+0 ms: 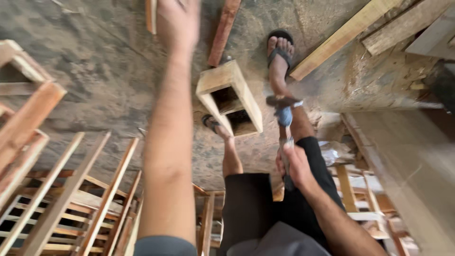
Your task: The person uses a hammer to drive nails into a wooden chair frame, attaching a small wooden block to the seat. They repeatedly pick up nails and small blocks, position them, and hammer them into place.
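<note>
The right hand is closed around a hammer, holding it low by the leg, with its head near the small wooden box on the dusty floor. The left hand reaches far out to a wooden strip at the top edge, but it is too blurry to tell if it grips. It looks like a fetching step before nailing; the strip needs a firm hold first, then lining up on the box.
</note>
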Demonstrator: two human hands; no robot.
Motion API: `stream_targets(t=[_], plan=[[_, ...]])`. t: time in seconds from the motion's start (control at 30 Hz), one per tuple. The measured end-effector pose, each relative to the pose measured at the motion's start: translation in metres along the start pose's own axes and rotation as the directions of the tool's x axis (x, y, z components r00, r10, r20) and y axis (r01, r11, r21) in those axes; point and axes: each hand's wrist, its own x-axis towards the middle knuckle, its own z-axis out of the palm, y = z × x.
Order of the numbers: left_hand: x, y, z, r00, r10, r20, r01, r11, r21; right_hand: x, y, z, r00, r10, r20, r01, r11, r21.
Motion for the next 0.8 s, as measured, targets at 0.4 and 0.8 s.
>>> stream_targets(t=[0.4, 0.8], plan=[[-0.037, -0.069, 0.217, 0.926, -0.225, 0.304, 0.044, 0.861, 0.506, -0.003, -0.051, -0.017, 0.995, 0.065, 0.074, -0.066, 0.998, 0.009], [-0.007, -0.113, 0.225, 0.983, -0.072, 0.17, -0.058, 0.752, 0.656, 0.002, -0.059, -0.032, 0.988, 0.144, 0.054, -0.147, 0.988, 0.043]])
